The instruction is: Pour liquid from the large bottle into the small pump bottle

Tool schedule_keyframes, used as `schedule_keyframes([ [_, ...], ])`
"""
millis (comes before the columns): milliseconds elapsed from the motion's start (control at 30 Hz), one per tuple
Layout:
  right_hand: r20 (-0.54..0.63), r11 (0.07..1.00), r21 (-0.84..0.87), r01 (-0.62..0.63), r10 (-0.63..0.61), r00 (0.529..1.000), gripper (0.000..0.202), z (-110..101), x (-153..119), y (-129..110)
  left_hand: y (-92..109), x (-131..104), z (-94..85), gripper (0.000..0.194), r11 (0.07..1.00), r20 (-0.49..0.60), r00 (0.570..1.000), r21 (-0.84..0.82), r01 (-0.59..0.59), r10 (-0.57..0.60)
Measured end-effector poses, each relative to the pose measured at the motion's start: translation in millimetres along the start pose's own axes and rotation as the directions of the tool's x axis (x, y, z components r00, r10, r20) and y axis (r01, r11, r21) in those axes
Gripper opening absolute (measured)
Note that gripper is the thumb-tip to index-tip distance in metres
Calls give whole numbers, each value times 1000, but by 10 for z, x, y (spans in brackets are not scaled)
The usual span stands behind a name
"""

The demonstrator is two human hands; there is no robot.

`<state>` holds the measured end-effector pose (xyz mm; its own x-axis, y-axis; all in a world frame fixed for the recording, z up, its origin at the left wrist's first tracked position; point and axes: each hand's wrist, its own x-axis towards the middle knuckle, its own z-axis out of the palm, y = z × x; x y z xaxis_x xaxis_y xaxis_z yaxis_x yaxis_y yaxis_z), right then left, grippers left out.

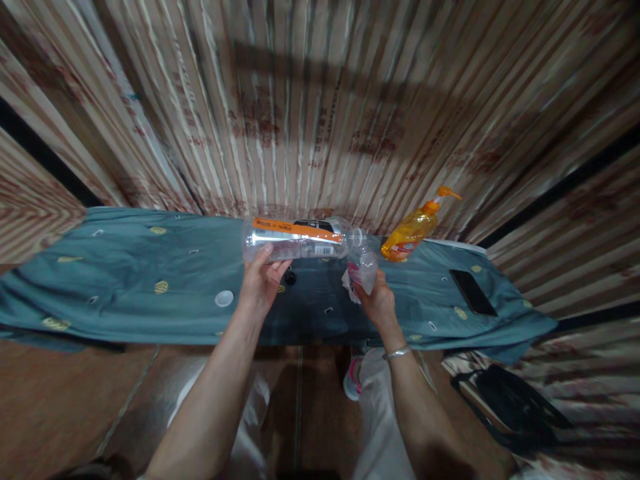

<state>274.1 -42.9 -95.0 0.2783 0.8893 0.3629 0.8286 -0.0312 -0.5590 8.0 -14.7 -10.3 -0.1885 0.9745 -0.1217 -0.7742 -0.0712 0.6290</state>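
My left hand (261, 277) is closed around the lower part of a large clear plastic bottle (313, 248) with an orange and black label. The bottle lies on its side in the air, its open neck pointing right. My right hand (379, 299) grips a smaller clear plastic container (367, 270) with some pink on it, right at the bottle's neck. I cannot tell whether the two touch, nor what exact kind the container is. Beside that hand shows something white and crumpled (349, 285), partly hidden. A pump bottle (411, 233) of orange liquid stands to the right.
A green patterned cloth (190, 320) covers the narrow table. On it are a white round lid (224, 298), a small black round object (289, 277) and a black phone (473, 292). Striped curtains (300, 120) hang behind. A dark bag (515, 400) lies low at right.
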Motion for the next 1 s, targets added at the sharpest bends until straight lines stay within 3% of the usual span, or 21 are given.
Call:
schedule_keyframes([
  [367, 13, 1000, -5, -24, 24, 1000, 57, -27, -4, -41, 10, -44, 43, 42, 999, 21, 1000, -38, -8, 9],
  [1000, -38, 999, 17, 49, -49, 998, 54, 30, -4, 33, 60, -53, 19, 36, 999, 39, 999, -34, 20, -19],
])
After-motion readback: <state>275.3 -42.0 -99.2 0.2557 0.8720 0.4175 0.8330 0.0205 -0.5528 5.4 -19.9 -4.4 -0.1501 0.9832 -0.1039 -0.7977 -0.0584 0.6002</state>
